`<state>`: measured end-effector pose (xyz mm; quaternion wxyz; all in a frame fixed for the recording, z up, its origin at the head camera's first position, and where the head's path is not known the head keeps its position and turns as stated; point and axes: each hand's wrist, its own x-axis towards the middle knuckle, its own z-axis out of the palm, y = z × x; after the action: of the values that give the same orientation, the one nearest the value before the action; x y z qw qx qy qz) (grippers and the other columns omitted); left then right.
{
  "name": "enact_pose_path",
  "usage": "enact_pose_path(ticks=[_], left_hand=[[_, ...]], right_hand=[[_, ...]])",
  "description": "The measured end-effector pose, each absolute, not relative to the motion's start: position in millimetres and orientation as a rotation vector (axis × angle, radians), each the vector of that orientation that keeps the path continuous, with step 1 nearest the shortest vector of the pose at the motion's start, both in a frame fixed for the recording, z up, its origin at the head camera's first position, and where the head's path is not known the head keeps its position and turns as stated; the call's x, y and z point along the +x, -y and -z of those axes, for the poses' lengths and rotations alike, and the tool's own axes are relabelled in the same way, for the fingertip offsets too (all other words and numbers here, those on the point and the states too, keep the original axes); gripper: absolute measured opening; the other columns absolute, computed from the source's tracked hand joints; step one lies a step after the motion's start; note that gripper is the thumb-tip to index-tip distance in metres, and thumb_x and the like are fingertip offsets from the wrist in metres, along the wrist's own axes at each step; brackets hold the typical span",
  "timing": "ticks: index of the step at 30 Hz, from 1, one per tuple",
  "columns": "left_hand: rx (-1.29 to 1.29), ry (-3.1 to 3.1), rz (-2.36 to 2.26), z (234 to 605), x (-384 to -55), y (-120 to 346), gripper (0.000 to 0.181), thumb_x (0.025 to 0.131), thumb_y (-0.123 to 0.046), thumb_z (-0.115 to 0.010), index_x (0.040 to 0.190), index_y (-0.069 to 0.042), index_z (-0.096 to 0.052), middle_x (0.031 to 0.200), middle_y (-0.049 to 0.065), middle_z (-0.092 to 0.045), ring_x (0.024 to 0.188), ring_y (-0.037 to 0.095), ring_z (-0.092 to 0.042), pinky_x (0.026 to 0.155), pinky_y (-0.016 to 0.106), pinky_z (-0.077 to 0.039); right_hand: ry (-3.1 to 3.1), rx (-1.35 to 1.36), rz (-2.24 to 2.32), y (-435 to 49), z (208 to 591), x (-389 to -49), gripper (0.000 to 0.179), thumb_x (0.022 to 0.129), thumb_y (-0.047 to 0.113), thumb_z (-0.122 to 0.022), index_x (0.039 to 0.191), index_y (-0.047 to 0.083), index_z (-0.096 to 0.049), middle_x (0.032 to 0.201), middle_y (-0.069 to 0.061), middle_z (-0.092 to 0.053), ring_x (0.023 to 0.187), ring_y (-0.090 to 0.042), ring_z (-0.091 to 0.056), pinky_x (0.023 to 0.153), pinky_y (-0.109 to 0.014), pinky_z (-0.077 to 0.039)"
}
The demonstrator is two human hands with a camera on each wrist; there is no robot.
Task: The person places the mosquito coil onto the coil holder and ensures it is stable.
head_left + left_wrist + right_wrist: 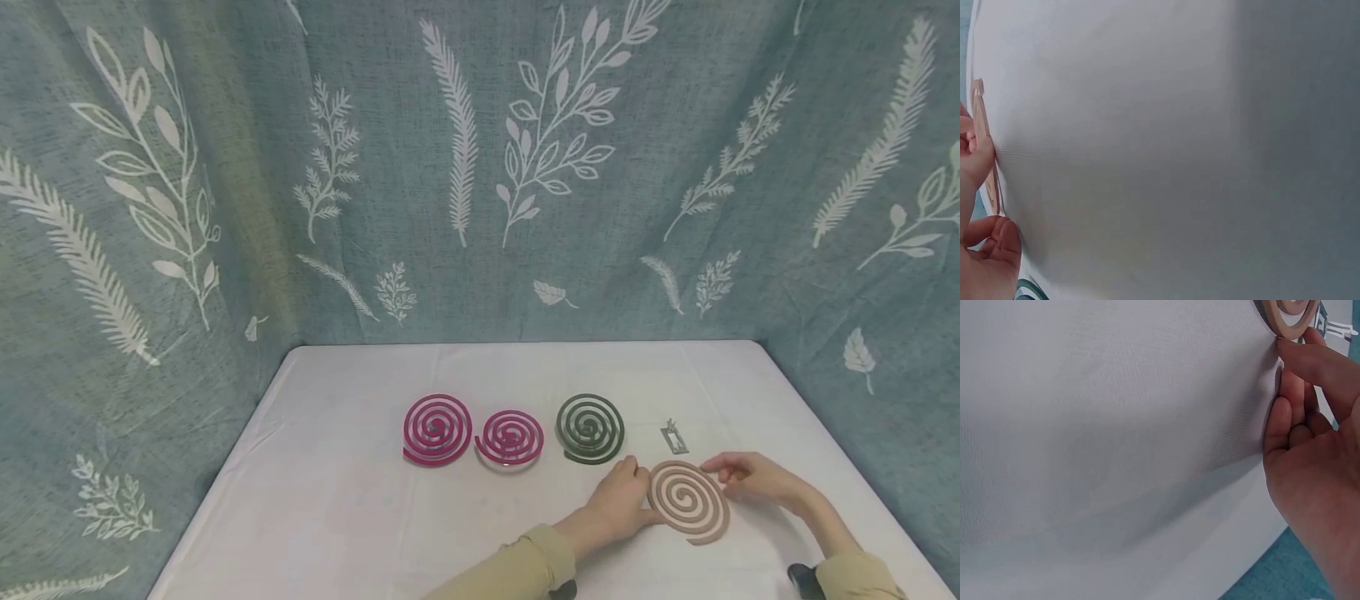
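A tan mosquito coil (705,533) is held tilted up over the right part of the white-covered table. My left hand (611,504) grips its left edge, with the thumb at the lower rim. At the upper right edge, my right hand (757,479) pinches the rim with its fingertips. The right wrist view shows part of the coil (1291,330) at the tips of the right fingers. Seen edge-on in the left wrist view, the coil (980,115) is a thin strip. Behind it lies a small metal coil stand (674,437).
A dark green coil (590,458) lies just beyond the left hand. Further left are two magenta coils, one flat-looking coil (437,461) and another coil (510,458) with a shadow under its front rim. A leaf-patterned curtain (480,283) surrounds the table (337,517).
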<state>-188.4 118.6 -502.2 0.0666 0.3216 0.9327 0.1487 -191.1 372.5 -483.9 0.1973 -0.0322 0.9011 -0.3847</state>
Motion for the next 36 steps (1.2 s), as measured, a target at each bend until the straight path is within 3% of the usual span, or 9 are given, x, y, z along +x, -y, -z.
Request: enact_pose_path(ticks=[16,23,36], left_hand=[[0.941,-2.892,-0.489,506,-191,-116,0.046,0.084,-0.047,-0.055,0.114,-0.012,-0.056,0.091,-0.006,-0.05,0.079,-0.002,-0.048,0.079,0.008,-0.047],[0.938,-2.885,-0.516,507,-193,-118,0.046,0.083,-0.049,-0.054,0.113,-0.014,-0.054,0.087,-0.009,-0.049,0.076,-0.003,-0.047,0.077,0.009,-0.047],[0.936,-2.724,-0.951,508,-196,-113,0.047,0.086,-0.03,-0.057,0.128,-0.01,-0.046,0.08,-0.011,-0.057,0.067,-0.008,-0.049,0.067,0.007,-0.046]], right_hand=[[-2.272,-0.123,1.313,-386,492,-193,0.055,0.081,0.001,-0.057,0.13,-0.016,-0.04,0.1,-0.007,-0.057,0.087,-0.012,-0.054,0.074,-0.025,-0.049],[-2.191,-0.216,1.391,-393,498,-193,0.055,0.085,0.002,-0.057,0.132,-0.015,-0.035,0.107,0.002,-0.059,0.09,-0.006,-0.054,0.076,-0.024,-0.048],[-2.174,-0.314,1.498,-392,501,-188,0.046,0.088,-0.002,-0.053,0.129,-0.015,-0.037,0.106,0.008,-0.059,0.089,-0.001,-0.053,0.076,-0.02,-0.048]])
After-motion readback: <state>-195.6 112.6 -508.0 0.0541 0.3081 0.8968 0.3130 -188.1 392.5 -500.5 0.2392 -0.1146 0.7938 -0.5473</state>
